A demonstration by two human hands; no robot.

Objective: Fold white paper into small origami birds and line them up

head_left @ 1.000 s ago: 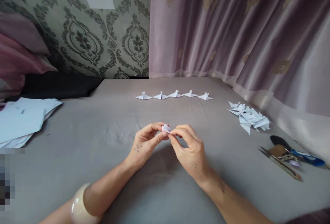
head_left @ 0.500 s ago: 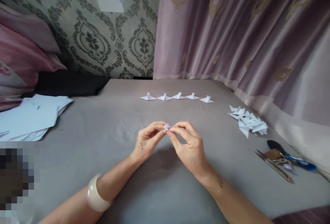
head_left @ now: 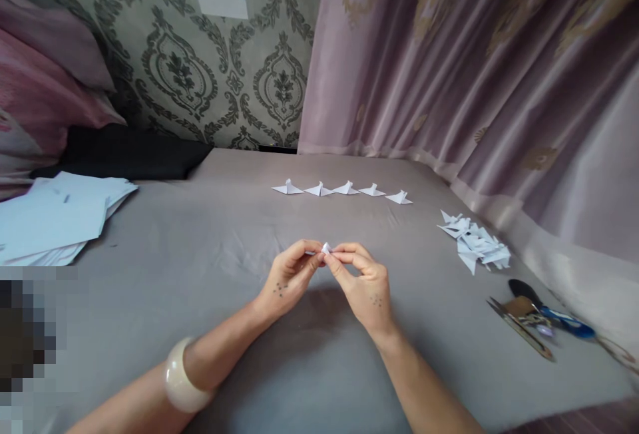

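Observation:
A small piece of folded white paper [head_left: 326, 248] is pinched between both hands above the grey sheet [head_left: 239, 221]. My left hand [head_left: 292, 274] grips its left side between thumb and fingers. From the right, my right hand [head_left: 363, 281] pinches the other side the same way. Most of the folded paper is covered by the fingertips, and only a small pointed part shows. Beyond the hands, several folded white paper birds [head_left: 346, 188] stand in a row.
At the right lies a heap of folded paper pieces [head_left: 476, 242]. Nearer are scissors with blue handles [head_left: 569, 323] and a pencil [head_left: 529, 337]. Stacked white paper sheets [head_left: 64, 214] and a black cloth [head_left: 130, 154] lie at the left. A curtain [head_left: 379, 74] hangs behind.
The view has shifted slightly. The folded paper has turned a little between the fingers and its tip now points upward; both hands keep hold of it.

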